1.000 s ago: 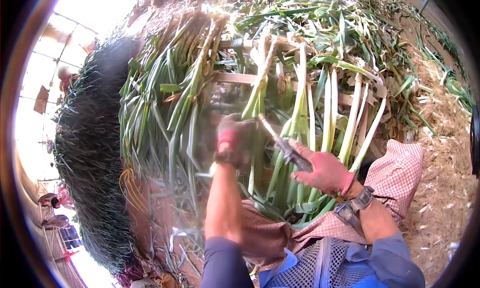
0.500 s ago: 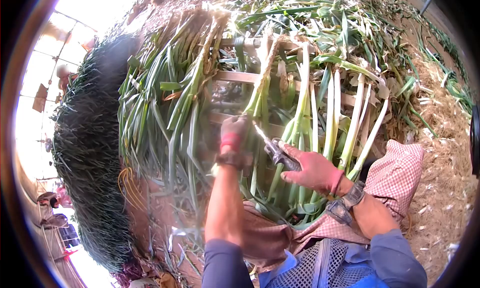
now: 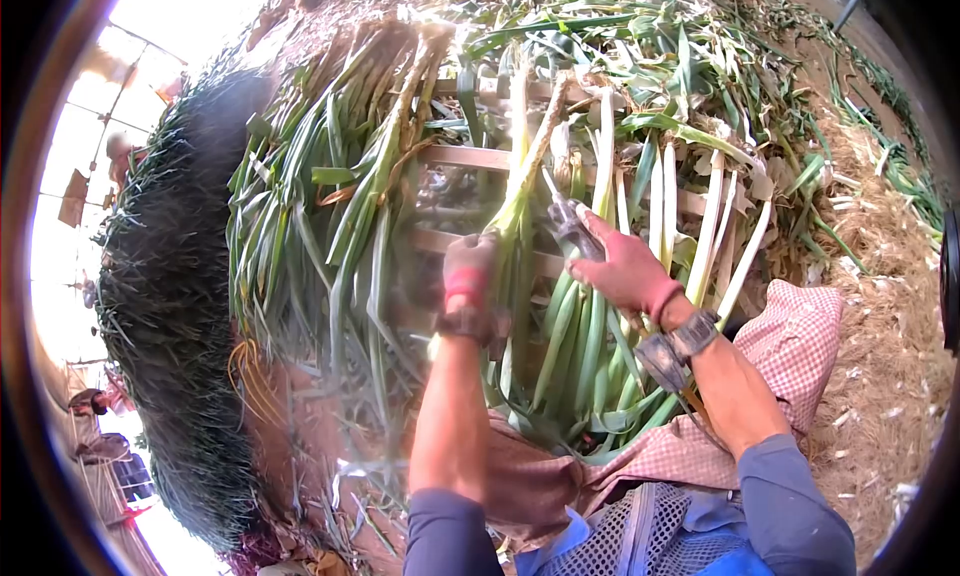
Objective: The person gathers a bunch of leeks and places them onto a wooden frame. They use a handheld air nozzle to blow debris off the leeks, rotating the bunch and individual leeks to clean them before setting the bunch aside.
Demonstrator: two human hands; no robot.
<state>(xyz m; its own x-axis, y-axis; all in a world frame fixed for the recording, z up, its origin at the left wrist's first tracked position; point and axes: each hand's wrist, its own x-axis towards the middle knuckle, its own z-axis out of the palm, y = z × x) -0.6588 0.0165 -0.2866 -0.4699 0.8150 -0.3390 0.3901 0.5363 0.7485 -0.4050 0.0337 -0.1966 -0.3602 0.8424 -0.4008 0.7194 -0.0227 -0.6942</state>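
- A gloved left hand [image 3: 470,276] has its fingers closed around a leek [image 3: 520,191], which rises upright in front of the middle of a slatted rack [image 3: 470,157].
- The gloved right hand [image 3: 625,271], fingers wrapped on a knife [image 3: 563,219], holds the blade just beside the leek's stalk, above the left hand.
- More stalks [image 3: 575,346] lean against the rack's near edge, their lower ends on a checked cloth [image 3: 800,336] across the person's lap.
- Straw [image 3: 890,306] covers the ground off the rack's right edge.
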